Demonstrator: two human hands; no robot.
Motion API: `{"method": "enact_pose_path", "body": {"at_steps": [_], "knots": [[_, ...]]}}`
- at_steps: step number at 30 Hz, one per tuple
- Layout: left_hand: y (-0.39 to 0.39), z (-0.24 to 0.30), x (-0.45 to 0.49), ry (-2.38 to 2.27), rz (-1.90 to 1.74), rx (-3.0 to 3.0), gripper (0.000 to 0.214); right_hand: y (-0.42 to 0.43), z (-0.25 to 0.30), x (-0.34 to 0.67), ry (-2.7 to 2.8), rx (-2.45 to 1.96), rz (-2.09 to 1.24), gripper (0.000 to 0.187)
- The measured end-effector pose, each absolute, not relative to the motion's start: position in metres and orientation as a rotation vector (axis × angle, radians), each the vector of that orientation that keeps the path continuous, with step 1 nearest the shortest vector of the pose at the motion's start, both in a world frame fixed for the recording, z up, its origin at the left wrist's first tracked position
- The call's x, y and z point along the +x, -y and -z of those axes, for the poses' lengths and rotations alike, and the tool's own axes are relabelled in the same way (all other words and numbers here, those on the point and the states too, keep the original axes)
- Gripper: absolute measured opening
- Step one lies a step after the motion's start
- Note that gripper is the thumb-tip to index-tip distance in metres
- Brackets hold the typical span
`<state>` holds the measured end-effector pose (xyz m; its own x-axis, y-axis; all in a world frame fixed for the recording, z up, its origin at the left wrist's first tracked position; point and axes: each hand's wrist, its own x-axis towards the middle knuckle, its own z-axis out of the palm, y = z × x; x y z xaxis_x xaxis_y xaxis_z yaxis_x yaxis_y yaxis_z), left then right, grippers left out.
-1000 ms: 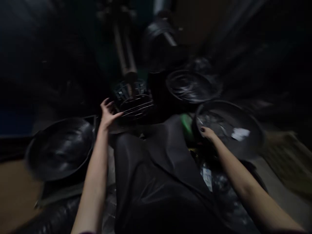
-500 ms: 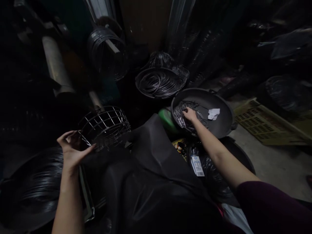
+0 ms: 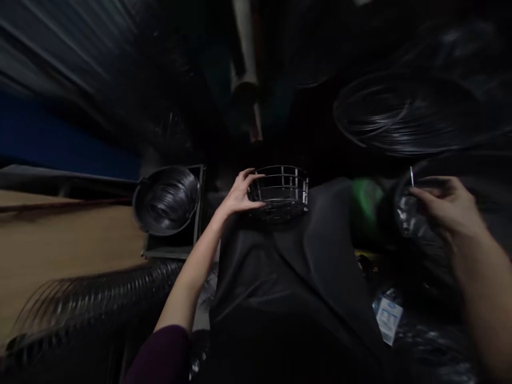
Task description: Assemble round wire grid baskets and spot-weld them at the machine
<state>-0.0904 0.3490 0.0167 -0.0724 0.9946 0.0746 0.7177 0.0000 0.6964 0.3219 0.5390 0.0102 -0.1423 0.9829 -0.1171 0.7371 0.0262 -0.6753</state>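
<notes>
My left hand [image 3: 241, 193] grips the side of a round wire basket [image 3: 280, 193], which rests against my black apron [image 3: 288, 277]. At the right, my right hand [image 3: 444, 205] is blurred by motion. It pinches a thin metal wire piece [image 3: 411, 176], which sticks up from the fingers. The hand is over a dark round pan [image 3: 408, 213] holding a heap of similar metal pieces, and it hides much of the pan.
A black pan holding a wire coil [image 3: 166, 200] sits on a dark tray at the left. A large wire coil [image 3: 404, 112] lies at the upper right. Below are a blurred green object [image 3: 368, 197], a labelled packet [image 3: 387, 317] and a long coil [image 3: 88, 304].
The view has swung sideways. My left hand has closed on the basket's side, and the basket now sits against the apron. My right hand has risen from the pieces in the pan, holding one.
</notes>
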Motion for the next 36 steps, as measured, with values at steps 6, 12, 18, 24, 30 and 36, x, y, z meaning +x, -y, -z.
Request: {"method": "enact_pose_path", "body": {"at_steps": [6, 12, 18, 24, 30, 36], "knots": [[-0.340, -0.028, -0.078, -1.908, -0.859, 1.774, 0.086, -0.458, -0.077, 0.192, 2.043, -1.103, -1.953, 0.046], [-0.337, -0.066, -0.077, -2.068, -0.693, 1.909, 0.080, -0.448, -0.078, 0.126, 2.648, -0.885, -1.085, 0.032], [-0.339, -0.079, -0.094, -2.151, -0.716, 1.900, 0.065, -0.434, -0.078, 0.110, 2.914, -0.529, -0.146, 0.038], [-0.344, -0.084, -0.100, -2.151, -0.840, 1.834, 0.059, -0.441, -0.092, 0.097, 2.934, -0.466, 0.174, 0.040], [-0.356, -0.086, -0.102, -2.149, -0.930, 1.809, 0.056, -0.451, -0.096, 0.097, 2.897, -0.363, 0.323, 0.041], [-0.357, -0.086, -0.101, -2.137, -0.930, 1.824, 0.062, -0.456, -0.097, 0.099, 2.905, -0.302, 0.346, 0.040]]}}
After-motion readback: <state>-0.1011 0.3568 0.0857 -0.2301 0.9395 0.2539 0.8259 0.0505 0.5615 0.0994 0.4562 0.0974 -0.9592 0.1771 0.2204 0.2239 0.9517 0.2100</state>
